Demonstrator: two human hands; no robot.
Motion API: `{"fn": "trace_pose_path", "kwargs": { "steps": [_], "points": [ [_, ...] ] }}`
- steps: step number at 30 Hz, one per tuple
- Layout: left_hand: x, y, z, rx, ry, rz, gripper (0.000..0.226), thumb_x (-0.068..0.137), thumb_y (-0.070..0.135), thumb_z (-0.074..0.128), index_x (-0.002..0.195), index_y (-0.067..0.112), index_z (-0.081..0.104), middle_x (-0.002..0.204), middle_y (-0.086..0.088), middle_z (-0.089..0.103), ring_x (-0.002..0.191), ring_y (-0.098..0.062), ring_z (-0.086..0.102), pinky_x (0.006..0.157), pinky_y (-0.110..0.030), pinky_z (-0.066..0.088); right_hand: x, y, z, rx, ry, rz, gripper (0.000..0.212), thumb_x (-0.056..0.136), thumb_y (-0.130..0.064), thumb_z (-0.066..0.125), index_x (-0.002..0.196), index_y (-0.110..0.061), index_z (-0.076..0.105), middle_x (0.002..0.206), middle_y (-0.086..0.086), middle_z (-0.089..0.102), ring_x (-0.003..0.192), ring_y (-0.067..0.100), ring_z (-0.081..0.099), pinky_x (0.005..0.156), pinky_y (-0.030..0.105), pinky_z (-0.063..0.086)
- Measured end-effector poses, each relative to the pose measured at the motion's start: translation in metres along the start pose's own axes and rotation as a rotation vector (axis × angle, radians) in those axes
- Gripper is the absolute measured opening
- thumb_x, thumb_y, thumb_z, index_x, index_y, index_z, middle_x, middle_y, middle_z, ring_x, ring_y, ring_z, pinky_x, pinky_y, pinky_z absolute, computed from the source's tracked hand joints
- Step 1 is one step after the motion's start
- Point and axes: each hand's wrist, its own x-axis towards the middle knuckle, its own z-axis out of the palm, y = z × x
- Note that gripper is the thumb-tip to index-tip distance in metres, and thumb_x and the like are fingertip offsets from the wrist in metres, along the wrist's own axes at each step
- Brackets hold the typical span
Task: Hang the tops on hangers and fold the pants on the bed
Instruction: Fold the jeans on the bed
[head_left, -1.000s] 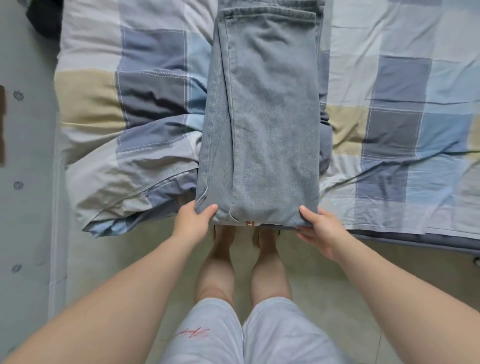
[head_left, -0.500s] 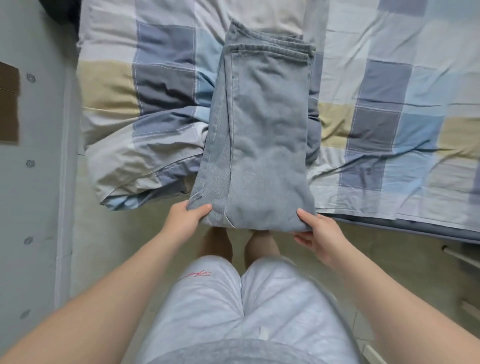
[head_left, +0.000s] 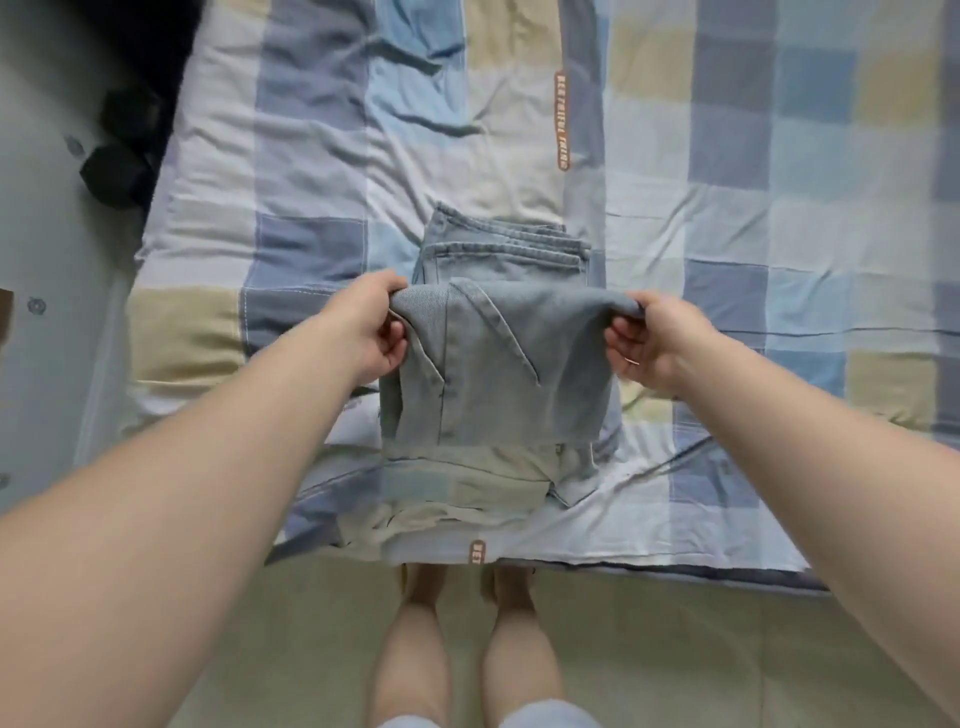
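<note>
Bare legs (head_left: 410, 649) stand on the pale floor (head_left: 675, 649) at the near edge of the bed. Above the checked bedcover (head_left: 753, 218), the left hand (head_left: 371, 330) pinches the left corner of a raised fold of the grey-blue jeans (head_left: 498, 374), thumb and fingers curled round the cloth. The right hand (head_left: 654, 345) grips the right corner likewise. The fold hangs between both hands. Beyond them, the jeans' layered far end lies flat on the cover. Dark objects (head_left: 119, 171) sit far left beside the bed; kind not determinable.
</note>
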Motion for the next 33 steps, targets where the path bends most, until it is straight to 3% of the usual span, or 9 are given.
{"fn": "trace_pose_path", "kwargs": {
  "steps": [5,9,12,15,18,22,26,29,33],
  "points": [
    [0.038,0.065,0.038,-0.027,-0.043,0.155,0.018,0.095,0.032,0.058,0.08,0.022,0.055,0.056,0.01,0.049,0.052,-0.003,0.045,0.051,-0.017,0.042,0.04,-0.057,0.026,0.079,0.013,-0.078,0.02,0.097,-0.024,0.048,0.081,-0.022,0.061,0.061,-0.007,0.066,0.073,0.009,0.064,0.067,0.026,0.046],
    [0.075,0.081,0.062,0.043,-0.002,0.46,0.026,0.096,0.031,0.061,0.119,0.018,0.061,0.105,0.004,0.067,0.093,-0.01,0.061,0.079,-0.026,0.052,0.072,-0.072,0.043,-0.034,-0.095,-0.191,0.021,0.102,-0.03,0.048,0.116,-0.022,0.062,0.109,-0.008,0.068,0.103,0.011,0.059,0.095,0.033,0.042],
    [0.099,0.059,0.069,0.606,0.095,0.711,0.072,0.093,0.04,0.065,0.154,0.019,0.033,0.161,-0.006,0.031,0.145,-0.024,0.033,0.117,-0.04,0.029,0.107,-0.051,0.05,-0.388,-0.074,-0.407,0.052,0.099,-0.031,0.059,0.148,-0.02,0.044,0.145,0.002,0.05,0.13,0.018,0.049,0.099,0.03,0.038],
    [0.119,0.016,0.07,1.177,0.177,0.777,0.083,0.09,0.059,0.059,0.157,0.04,0.016,0.168,0.004,-0.003,0.153,-0.028,0.003,0.121,-0.05,0.01,0.144,-0.004,0.051,-0.834,-0.091,-0.554,0.074,0.094,-0.05,0.056,0.157,-0.025,0.026,0.163,0.004,0.027,0.149,0.023,0.026,0.12,0.039,0.023],
    [0.151,-0.019,0.07,1.294,0.241,0.721,0.086,0.086,0.073,0.052,0.154,0.051,0.004,0.166,0.006,-0.019,0.152,-0.035,0.0,0.12,-0.055,0.012,0.174,0.036,0.049,-1.086,-0.018,-0.516,0.076,0.093,-0.068,0.041,0.157,-0.043,0.008,0.168,-0.006,-0.003,0.154,0.029,0.002,0.122,0.056,0.01],
    [0.185,-0.035,0.072,1.224,0.313,0.771,0.096,0.084,0.074,0.054,0.155,0.047,-0.005,0.165,0.002,-0.022,0.146,-0.039,0.023,0.114,-0.055,0.029,0.2,0.057,0.051,-0.998,0.033,-0.606,0.079,0.095,-0.063,0.045,0.157,-0.042,0.001,0.167,-0.004,-0.013,0.154,0.03,0.002,0.123,0.051,0.008],
    [0.192,-0.037,0.07,1.05,0.372,0.782,0.114,0.075,0.073,0.067,0.157,0.04,-0.004,0.165,-0.012,0.009,0.141,-0.037,0.038,0.111,-0.046,0.036,0.209,0.063,0.044,-0.81,0.056,-0.603,0.101,0.083,-0.07,0.059,0.159,-0.033,0.002,0.168,0.0,0.011,0.152,0.026,0.018,0.123,0.046,0.018],
    [0.183,-0.031,0.068,0.914,0.401,0.638,0.126,0.067,0.071,0.076,0.158,0.035,-0.004,0.153,-0.014,0.039,0.131,-0.035,0.049,0.105,-0.043,0.039,0.206,0.064,0.036,-0.642,0.096,-0.504,0.117,0.056,-0.089,0.063,0.151,-0.028,0.032,0.15,0.0,0.048,0.136,0.022,0.047,0.115,0.046,0.036],
    [0.171,-0.019,0.059,0.864,0.319,0.512,0.118,0.065,0.07,0.079,0.155,0.028,0.015,0.148,-0.003,0.051,0.13,-0.029,0.053,0.107,-0.039,0.042,0.192,0.062,0.027,-0.433,0.01,-0.415,0.079,0.067,-0.062,0.079,0.13,-0.02,0.058,0.12,-0.004,0.07,0.105,0.008,0.066,0.098,0.032,0.051]
  ]
}}
